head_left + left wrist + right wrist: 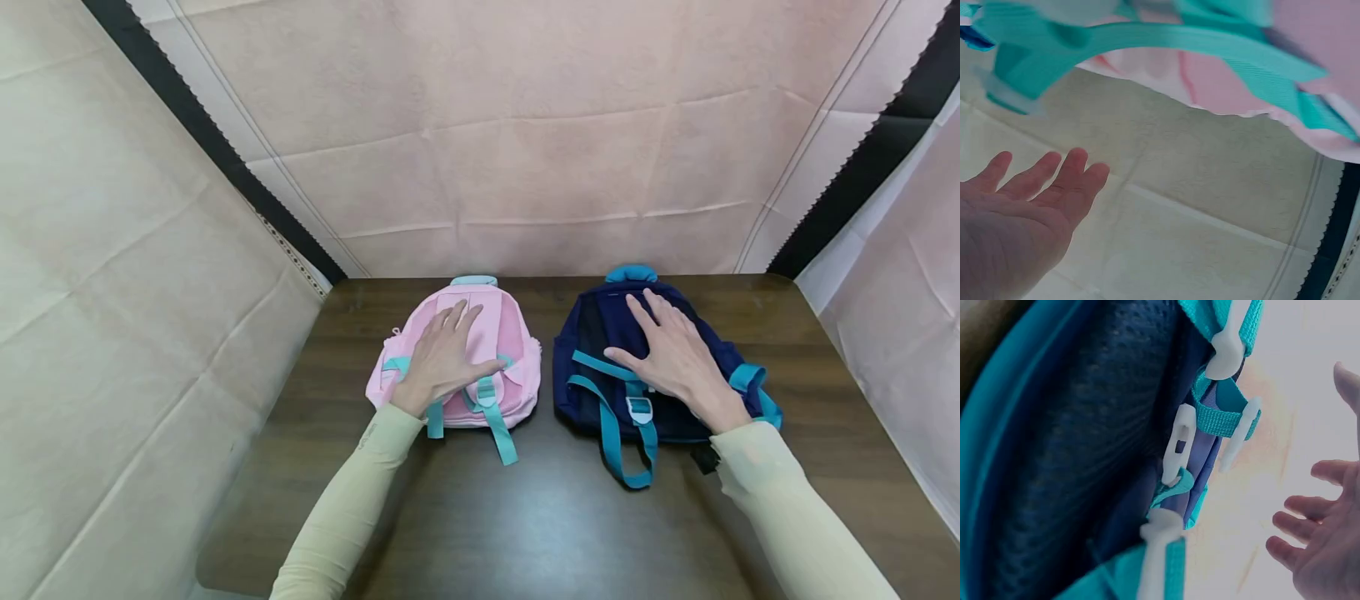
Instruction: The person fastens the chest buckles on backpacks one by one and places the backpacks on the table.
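A small pink backpack (516,333) with mint-green straps lies on the brown table, its pale blue top handle at the back. My left hand (442,350) is spread over it, thumb out to the right. In the left wrist view a gap shows between the left hand (1041,206) and the pink fabric (1222,87). To the right lies a navy backpack (592,321) with turquoise straps and white buckles. Over its middle is my right hand (671,350), fingers apart. The right wrist view shows the right hand (1329,525) apart from the navy bag's buckle (1180,440).
Both bags lie side by side near the back of the table (517,517), with a narrow strip of tabletop between them. Pale fabric walls (525,150) with black edging (225,158) surround the table. Loose straps (626,458) trail toward the front.
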A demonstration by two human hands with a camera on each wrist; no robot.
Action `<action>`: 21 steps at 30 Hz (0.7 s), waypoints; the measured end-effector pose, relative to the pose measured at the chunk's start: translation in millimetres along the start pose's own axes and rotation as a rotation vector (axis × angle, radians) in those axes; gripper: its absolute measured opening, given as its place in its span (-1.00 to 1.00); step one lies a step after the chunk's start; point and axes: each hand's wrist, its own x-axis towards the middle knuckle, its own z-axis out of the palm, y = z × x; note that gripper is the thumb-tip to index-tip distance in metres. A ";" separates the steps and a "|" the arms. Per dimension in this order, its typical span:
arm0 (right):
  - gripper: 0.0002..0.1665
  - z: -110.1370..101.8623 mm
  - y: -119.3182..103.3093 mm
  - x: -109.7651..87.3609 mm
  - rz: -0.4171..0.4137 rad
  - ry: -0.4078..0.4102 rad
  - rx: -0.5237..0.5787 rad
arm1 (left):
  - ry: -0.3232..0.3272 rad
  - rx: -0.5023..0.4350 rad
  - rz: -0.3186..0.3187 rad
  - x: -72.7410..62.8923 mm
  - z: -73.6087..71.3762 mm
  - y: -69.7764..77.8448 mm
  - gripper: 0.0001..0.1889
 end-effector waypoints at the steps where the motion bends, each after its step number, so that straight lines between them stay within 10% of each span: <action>1: 0.20 -0.3 0.4 -1.8 -0.005 0.014 0.002 | -0.003 -0.003 -0.004 0.3 -0.3 3.4 0.16; 21: -0.28 -8.3 26.4 -38.1 -0.060 0.087 0.102 | -0.046 -0.136 0.096 12.8 15.9 61.1 -0.11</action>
